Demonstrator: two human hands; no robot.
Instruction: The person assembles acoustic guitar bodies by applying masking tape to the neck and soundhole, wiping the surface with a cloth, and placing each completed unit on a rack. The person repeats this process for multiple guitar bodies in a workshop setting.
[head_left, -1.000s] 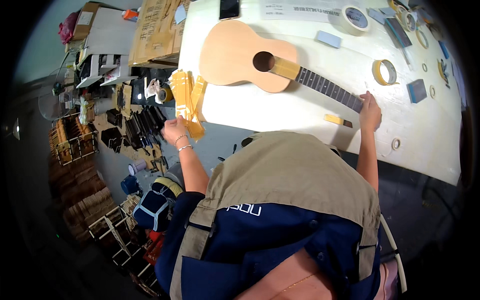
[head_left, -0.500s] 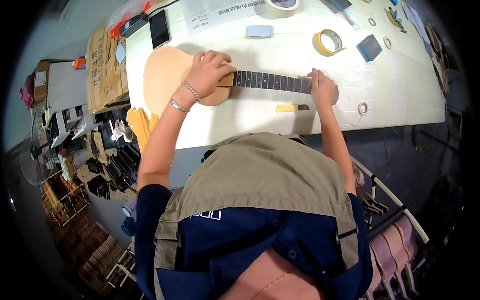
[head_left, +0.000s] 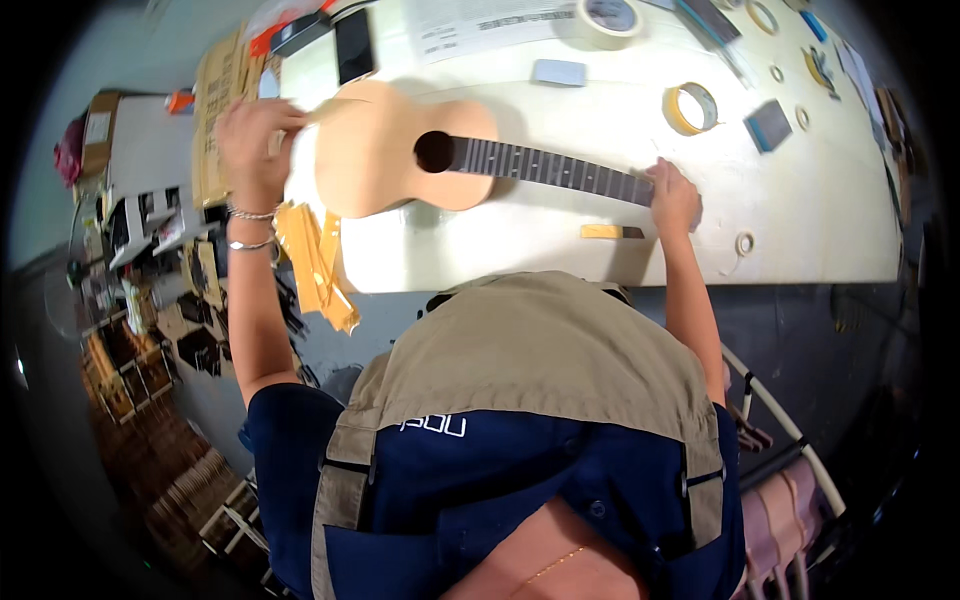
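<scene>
An unstrung, pale wooden ukulele [head_left: 365,150] lies face up on the white table, its neck pointing right and its sound hole uncovered. Beyond the left end of its body, my left hand [head_left: 255,145] is raised, fingers pinched on a blurred strip of yellow tape [head_left: 306,112]. My right hand [head_left: 677,200] is closed round the far end of the neck, by the headstock, which it mostly hides. A bunch of yellow tape strips [head_left: 308,265] hangs over the table's left edge. Below the neck lies a small yellow and dark piece [head_left: 611,232].
Behind the ukulele are a phone [head_left: 354,47], a light blue block [head_left: 559,72] and a white tape roll [head_left: 608,20]. A yellow tape roll [head_left: 691,108], a grey sanding block [head_left: 767,126] and a small tape roll [head_left: 745,244] lie to the right. Cardboard [head_left: 222,120] stands left of the table.
My left hand has swung left from the sound hole to beyond the body, and the yellow piece there has come away. My right hand stays at the neck's end.
</scene>
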